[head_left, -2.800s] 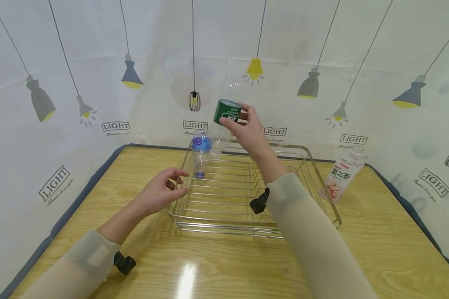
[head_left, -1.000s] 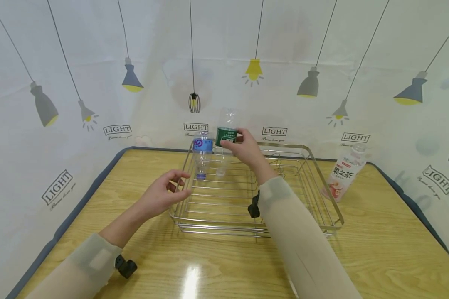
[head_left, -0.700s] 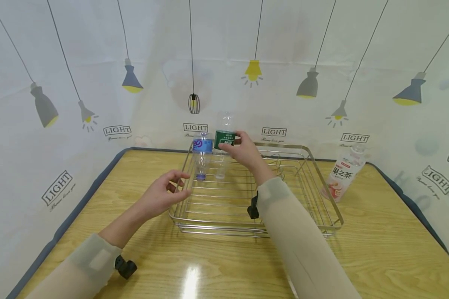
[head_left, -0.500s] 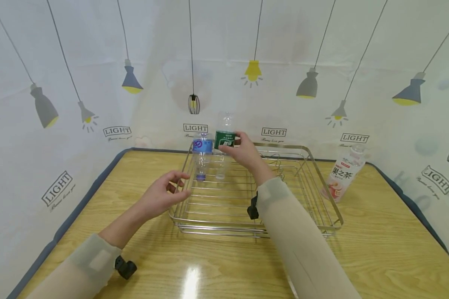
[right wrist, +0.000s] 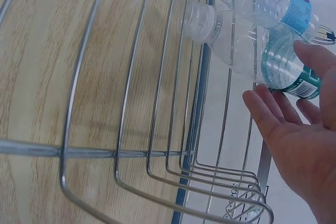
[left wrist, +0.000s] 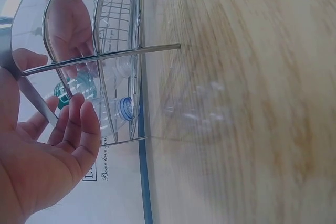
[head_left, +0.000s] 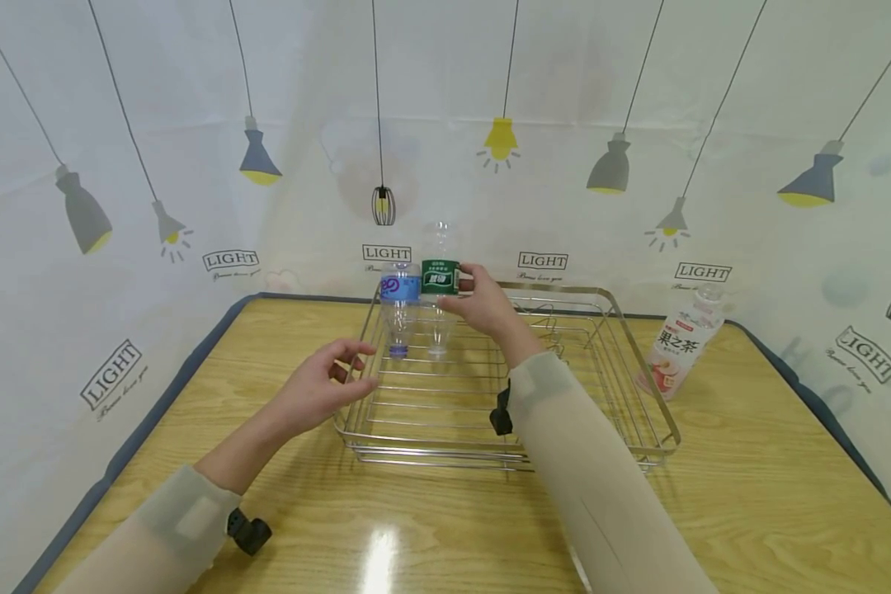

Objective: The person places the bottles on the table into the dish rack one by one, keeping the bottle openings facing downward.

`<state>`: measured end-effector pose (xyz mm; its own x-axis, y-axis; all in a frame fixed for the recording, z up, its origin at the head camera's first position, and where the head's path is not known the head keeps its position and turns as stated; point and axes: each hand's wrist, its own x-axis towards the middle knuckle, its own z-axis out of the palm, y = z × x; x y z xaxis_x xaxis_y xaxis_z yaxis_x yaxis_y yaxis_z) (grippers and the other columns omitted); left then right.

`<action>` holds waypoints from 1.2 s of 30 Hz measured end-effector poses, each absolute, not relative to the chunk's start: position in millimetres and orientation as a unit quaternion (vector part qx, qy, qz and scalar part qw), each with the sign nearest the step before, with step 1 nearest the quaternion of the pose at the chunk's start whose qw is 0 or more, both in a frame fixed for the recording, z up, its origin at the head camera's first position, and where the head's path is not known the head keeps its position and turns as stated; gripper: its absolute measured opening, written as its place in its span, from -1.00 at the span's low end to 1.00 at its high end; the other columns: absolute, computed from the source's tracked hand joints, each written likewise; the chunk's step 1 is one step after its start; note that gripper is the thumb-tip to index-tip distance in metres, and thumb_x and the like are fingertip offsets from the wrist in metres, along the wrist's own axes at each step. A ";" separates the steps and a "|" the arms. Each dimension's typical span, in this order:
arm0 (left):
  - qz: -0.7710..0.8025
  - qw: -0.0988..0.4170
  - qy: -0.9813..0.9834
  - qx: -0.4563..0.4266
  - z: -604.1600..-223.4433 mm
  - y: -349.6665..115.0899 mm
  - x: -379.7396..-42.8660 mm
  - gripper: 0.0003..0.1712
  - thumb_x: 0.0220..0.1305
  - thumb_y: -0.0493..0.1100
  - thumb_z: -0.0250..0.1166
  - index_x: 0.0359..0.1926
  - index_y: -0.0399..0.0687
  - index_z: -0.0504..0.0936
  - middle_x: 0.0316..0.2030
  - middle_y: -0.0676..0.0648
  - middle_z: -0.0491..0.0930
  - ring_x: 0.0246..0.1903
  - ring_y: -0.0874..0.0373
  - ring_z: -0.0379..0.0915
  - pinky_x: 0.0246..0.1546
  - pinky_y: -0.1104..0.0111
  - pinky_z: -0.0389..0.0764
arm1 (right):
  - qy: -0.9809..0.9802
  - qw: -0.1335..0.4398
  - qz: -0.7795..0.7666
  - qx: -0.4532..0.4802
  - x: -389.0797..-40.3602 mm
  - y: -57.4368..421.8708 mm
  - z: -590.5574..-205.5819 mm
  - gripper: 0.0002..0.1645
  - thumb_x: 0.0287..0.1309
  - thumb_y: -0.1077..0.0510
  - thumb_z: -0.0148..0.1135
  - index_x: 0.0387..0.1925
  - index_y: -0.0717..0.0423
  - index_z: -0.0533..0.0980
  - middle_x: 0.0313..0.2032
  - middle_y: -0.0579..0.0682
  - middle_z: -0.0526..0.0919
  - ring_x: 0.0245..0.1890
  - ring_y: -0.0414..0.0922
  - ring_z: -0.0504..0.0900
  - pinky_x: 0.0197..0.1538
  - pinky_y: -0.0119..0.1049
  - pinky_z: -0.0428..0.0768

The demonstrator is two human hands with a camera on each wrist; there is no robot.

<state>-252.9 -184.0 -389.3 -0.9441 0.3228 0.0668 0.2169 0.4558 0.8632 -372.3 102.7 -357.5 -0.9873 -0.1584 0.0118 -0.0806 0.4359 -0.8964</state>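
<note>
Green-label bottle point(head_left: 440, 278) is what's getting sorted here, and my read is the person is setting it upside down in the wire rack point(head_left: 445, 446) on the tabletop point(head_left: 282, 536). I'm guessing the next move is calling for a gentle let-go, checking the thing isn't tipping.

Closest in, the left hand point(head_left: 322, 381) is hanging around the rack's left rim, fingers loosely bent, thumb wide of them, holding nothing. Past the rack's right rim, a peach tea bottle point(head_left: 679, 342) is standing mouth up on the tabletop. Further back, the right hand point(head_left: 486, 301) is curving round the green one's right side, thumb low by the label, fingers at the label's edge. Honestly can't tell whether it's really gripping or just touching. The bottle itself is sitting neck down near the rack's far-left corner, between that hand and a blue-label bottle point(head_left: 399, 289), which is also standing neck down just beside it.
</note>
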 end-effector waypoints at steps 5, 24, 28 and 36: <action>0.499 0.054 0.851 0.159 -388.9 -183.8 -252.3 -0.42 0.50 -0.07 0.45 0.43 -0.10 0.54 0.16 -0.36 0.50 -0.16 0.01 0.43 -0.28 0.34 0.55 | 0.847 0.040 -0.525 -0.070 -373.9 103.0 -358.5 0.02 0.47 0.06 0.45 0.73 -0.01 0.10 0.48 0.17 0.51 0.47 0.15 0.52 0.52 0.14 0.55; 0.490 0.053 0.857 0.152 -388.9 -183.7 -252.3 -0.39 0.50 -0.03 0.46 0.44 -0.10 0.54 0.16 -0.33 0.51 -0.15 0.00 0.44 -0.27 0.33 0.54 | 0.851 0.037 -0.520 -0.066 -372.6 103.8 -358.3 0.06 0.46 0.02 0.46 0.75 0.00 0.08 0.52 0.19 0.47 0.49 0.18 0.51 0.53 0.16 0.54; 0.491 0.052 0.856 0.153 -390.1 -183.8 -252.7 -0.39 0.50 -0.04 0.45 0.44 -0.11 0.53 0.15 -0.33 0.52 -0.15 0.00 0.44 -0.26 0.33 0.55 | 0.852 0.036 -0.519 -0.061 -371.5 105.3 -356.5 0.06 0.47 -0.01 0.45 0.75 -0.02 0.06 0.56 0.20 0.41 0.51 0.20 0.48 0.53 0.18 0.54; 0.494 0.051 0.854 0.156 -390.7 -184.5 -252.9 -0.37 0.50 -0.03 0.46 0.46 -0.12 0.52 0.17 -0.34 0.51 -0.15 0.00 0.43 -0.27 0.34 0.55 | 0.825 0.017 -0.562 -0.061 -368.0 111.2 -340.0 0.05 0.47 -0.06 0.44 0.75 -0.05 0.08 0.63 0.14 0.32 0.58 0.16 0.41 0.56 0.16 0.50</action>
<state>-252.9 -184.5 -390.7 -0.9462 0.3167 0.0667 0.2158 0.4637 0.8593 -368.0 111.2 -340.0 -0.9919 -0.1204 0.0405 -0.0818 0.3609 -0.9290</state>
